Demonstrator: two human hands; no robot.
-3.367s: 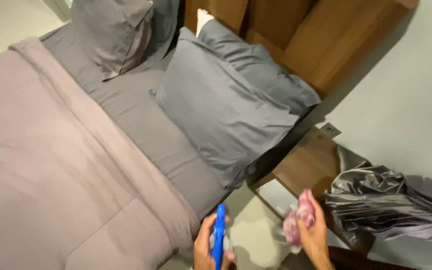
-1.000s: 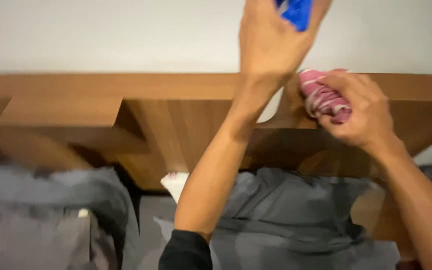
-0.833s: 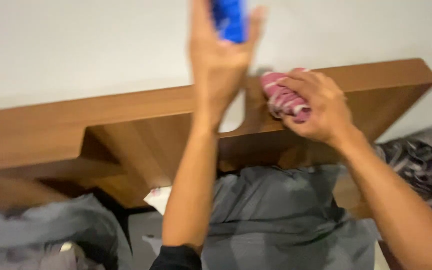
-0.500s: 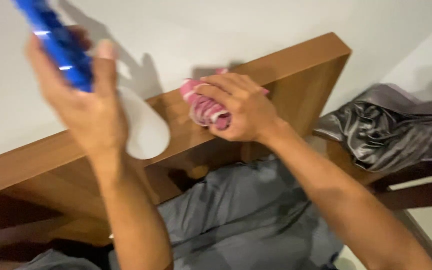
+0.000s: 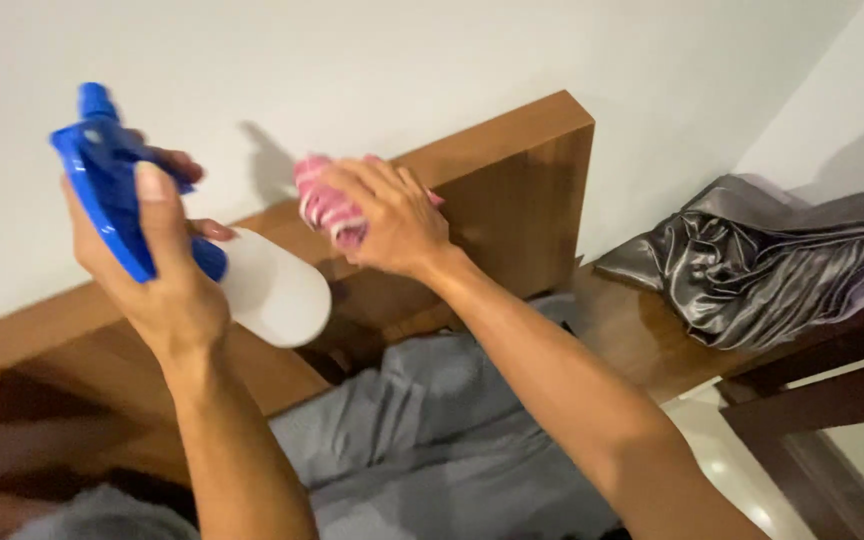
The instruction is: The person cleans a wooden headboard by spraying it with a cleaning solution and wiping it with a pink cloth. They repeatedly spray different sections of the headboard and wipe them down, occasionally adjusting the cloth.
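My left hand (image 5: 157, 270) grips a spray bottle (image 5: 262, 290) with a blue trigger head and a white body, raised in front of the white wall at the left. My right hand (image 5: 392, 215) presses a pink striped cloth (image 5: 324, 205) against the top edge of the wooden headboard (image 5: 512, 190). The bottle hangs just left of the cloth, close to it but apart. Both forearms reach up from the bottom of the view.
Grey pillows (image 5: 432, 440) lie below the headboard. To the right a wooden bedside table (image 5: 642, 340) carries a crumpled shiny grey fabric (image 5: 762, 260). A white wall (image 5: 352, 60) rises behind the headboard, and a pale floor (image 5: 742, 470) shows at lower right.
The view has swung from the bed up to the headboard. My right hand has slid the cloth along the headboard's top, and my left hand has carried the bottle leftwards.
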